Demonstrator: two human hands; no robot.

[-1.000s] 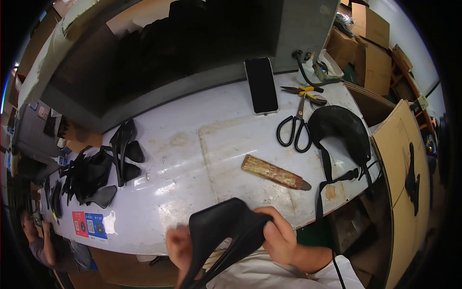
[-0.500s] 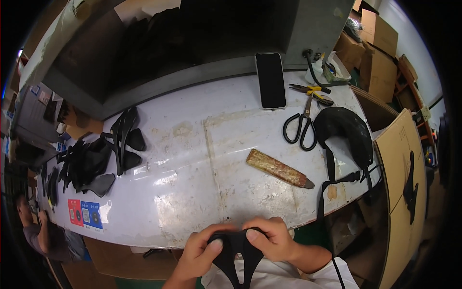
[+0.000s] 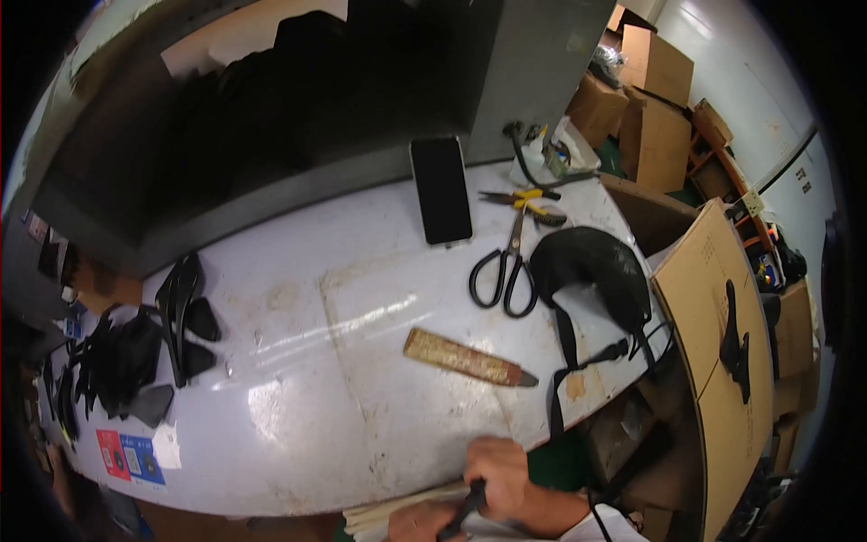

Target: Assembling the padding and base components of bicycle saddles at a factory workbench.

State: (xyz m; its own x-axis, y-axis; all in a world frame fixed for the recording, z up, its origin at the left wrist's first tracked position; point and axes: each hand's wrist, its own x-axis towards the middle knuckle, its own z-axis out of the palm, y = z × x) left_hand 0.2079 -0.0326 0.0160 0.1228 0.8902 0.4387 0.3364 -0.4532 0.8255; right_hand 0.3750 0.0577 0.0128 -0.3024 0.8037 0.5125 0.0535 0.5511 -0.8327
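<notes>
Low in the head view, close to my body, a black bicycle saddle piece (image 3: pixel 466 512) is turned edge-on between my hands. My right hand (image 3: pixel 498 473) is closed in a fist round its upper end. Against its lower end lies my left hand (image 3: pixel 421 523), curled and partly cut off by the bottom edge; it appears to grip the piece, though its fingers are blurred. On the table beyond my hands is a brown, worn handle-like tool (image 3: pixel 468 359) with a grey tip.
Black-handled scissors (image 3: pixel 504 280), yellow-handled pliers (image 3: pixel 522 199), a phone (image 3: pixel 442 191) and a black curved pouch with straps (image 3: pixel 591 262) lie on the white table (image 3: pixel 289 406). Black saddle pieces (image 3: pixel 126 361) pile up at left. Cardboard (image 3: pixel 713 325) stands at right; a grey metal housing (image 3: pixel 307 194) borders the back.
The saddle piece has gone from facing me flat to edge-on, and both hands have moved lower. My right hand has rolled into a fist. The view has shifted to the right.
</notes>
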